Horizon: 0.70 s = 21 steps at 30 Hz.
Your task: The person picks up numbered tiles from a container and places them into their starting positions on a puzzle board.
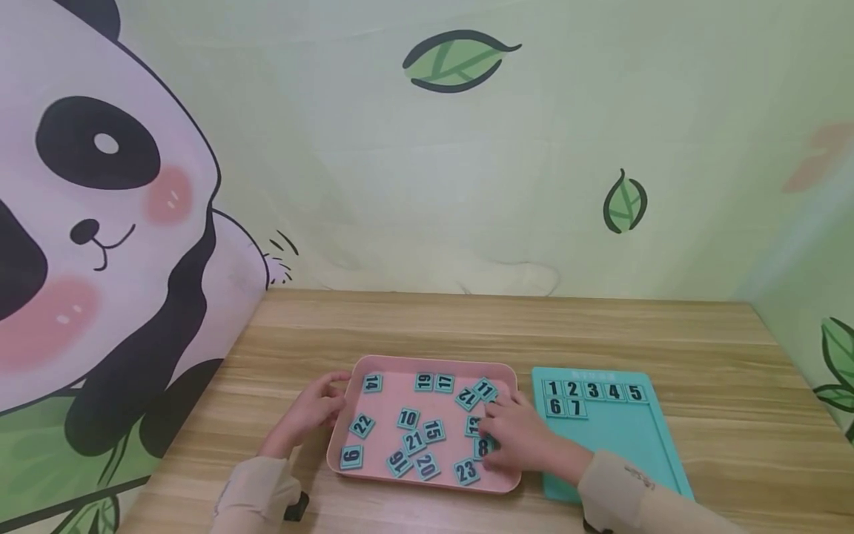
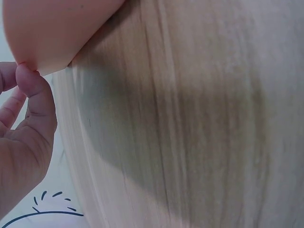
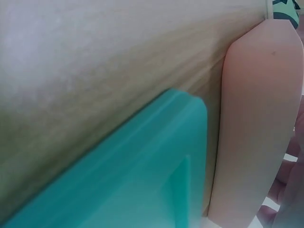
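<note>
A pink tray (image 1: pixel 394 483) holds loose turquoise number tiles, and my left hand (image 1: pixel 315 409) is at its left side. In the left wrist view the thumb and a finger (image 2: pixel 35 90) pinch the tray's rim (image 2: pixel 52 33). My right hand (image 1: pixel 517 436) reaches over the tray's right side, its fingers curled about the number 8 tile (image 1: pixel 482 448), thumb at the near edge. The 13 tile (image 1: pixel 471 426) is partly hidden under the fingers. Close by lie the 23 tile (image 1: pixel 466 471), the 12 tile (image 1: pixel 468 398) and the 11 tile (image 1: pixel 485 388).
Right of the tray lies a turquoise board (image 1: pixel 617 445), with tiles 1 to 5 in its top row and 6 and 7 below. Several other tiles, such as the 10 tile (image 1: pixel 408 418), are scattered in the tray. Behind the wooden table (image 1: pixel 467 319) stands a printed wall.
</note>
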Each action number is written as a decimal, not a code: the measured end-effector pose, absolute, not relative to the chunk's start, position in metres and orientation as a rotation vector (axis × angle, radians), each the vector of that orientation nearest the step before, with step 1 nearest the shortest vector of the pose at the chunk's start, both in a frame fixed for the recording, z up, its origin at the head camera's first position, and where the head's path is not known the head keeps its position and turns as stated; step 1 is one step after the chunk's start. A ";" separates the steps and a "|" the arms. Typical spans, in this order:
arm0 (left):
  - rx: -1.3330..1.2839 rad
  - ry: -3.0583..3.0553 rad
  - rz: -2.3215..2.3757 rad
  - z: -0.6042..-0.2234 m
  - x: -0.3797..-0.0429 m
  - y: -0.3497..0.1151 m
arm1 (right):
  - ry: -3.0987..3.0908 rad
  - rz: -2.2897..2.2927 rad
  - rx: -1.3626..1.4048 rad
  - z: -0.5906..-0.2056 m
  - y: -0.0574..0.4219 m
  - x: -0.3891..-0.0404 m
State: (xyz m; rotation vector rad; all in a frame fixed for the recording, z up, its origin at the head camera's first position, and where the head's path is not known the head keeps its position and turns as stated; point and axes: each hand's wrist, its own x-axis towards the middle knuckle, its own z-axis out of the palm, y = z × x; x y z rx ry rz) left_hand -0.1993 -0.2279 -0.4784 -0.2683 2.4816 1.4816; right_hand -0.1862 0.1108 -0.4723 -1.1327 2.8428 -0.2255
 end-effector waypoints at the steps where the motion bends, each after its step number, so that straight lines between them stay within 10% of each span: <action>1: -0.263 2.482 1.484 -0.478 -0.199 -0.228 | 2.844 -0.210 -1.127 -0.472 0.110 -0.186; 21: -0.263 2.458 1.524 -0.478 -0.199 -0.229 | 2.799 -0.336 -1.150 -0.483 0.100 -0.179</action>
